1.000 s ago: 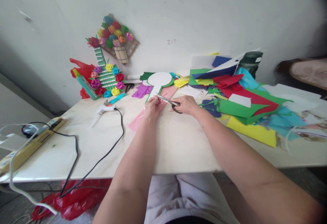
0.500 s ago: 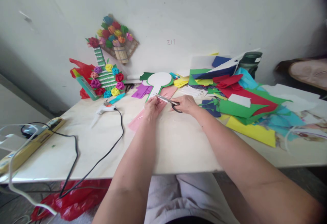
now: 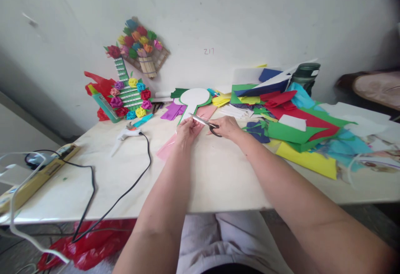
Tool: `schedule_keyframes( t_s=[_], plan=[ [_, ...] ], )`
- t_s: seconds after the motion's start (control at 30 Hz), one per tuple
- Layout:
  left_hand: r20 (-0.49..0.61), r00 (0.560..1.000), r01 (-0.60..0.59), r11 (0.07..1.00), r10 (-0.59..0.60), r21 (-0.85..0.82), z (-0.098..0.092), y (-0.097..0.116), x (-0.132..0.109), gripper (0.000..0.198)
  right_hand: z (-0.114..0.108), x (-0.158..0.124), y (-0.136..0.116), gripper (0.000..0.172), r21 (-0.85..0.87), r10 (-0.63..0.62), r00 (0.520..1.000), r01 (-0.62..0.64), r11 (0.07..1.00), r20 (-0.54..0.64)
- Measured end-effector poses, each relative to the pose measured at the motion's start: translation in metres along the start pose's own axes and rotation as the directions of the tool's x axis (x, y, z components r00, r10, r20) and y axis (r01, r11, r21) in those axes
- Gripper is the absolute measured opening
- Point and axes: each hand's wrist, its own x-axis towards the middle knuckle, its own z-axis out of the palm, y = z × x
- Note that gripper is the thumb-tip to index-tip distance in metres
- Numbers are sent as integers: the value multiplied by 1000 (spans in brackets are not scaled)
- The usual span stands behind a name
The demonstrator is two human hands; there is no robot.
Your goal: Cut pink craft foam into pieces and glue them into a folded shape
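Note:
In my right hand [image 3: 227,127] is a pair of scissors [image 3: 215,129] with dark handles, its blades pointing left over the fingers of my left hand [image 3: 186,130]. Those fingers are pinched together on a small pale piece of paper [image 3: 198,120], partly hidden by the blades and fingertips. Just beyond my hands lies a white, round-topped cutout with a green border [image 3: 195,97], its narrow stem running toward me. Pink sheets [image 3: 166,148] lie beneath and beside my left hand.
A white glue gun [image 3: 128,134] with a black cord lies on the left, near a yellow power strip [image 3: 40,178] and a glue bottle [image 3: 104,105]. A paper-flower guitar shape [image 3: 131,96] leans at the back. Coloured paper scraps [image 3: 293,130] and a dark bottle [image 3: 304,77] crowd the right.
Hardly anything differs. The scissors and my right hand have shifted very slightly; both hands keep the same grips.

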Motion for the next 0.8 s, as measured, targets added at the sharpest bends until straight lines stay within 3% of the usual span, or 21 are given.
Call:
schedule_keyframes(
  t_s=[0.17, 0.27, 0.4, 0.53, 0.63, 0.8],
  plan=[
    [12, 1000, -3, 1000, 2, 28, 0, 0, 0, 10, 3, -3, 0, 28, 86, 102, 994, -99, 991, -32],
    [-24, 1000, -2, 1000, 3, 31, 2, 1, -1, 8, 9, -3, 6, 29, 281, 192, 981, -183, 942, -7],
    [8, 1000, 13, 998, -13, 64, 4, 4, -4, 6, 15, 1, 7, 31, 667, 258, 960, -262, 697, 107],
    [14, 1000, 6, 997, -7, 83, 5, 4, -6, 5, 10, 2, -5, 34, 853, 296, 940, -293, 431, 173],
    [-7, 1000, 6, 997, -6, 79, 6, 2, -5, 6, 5, 1, -15, 37, 888, 311, 928, -308, 340, 203],
    [-41, 999, 14, 997, -11, 72, 6, -1, -3, 6, 8, 1, -20, 36, 906, 322, 926, -296, 302, 195]
  ],
)
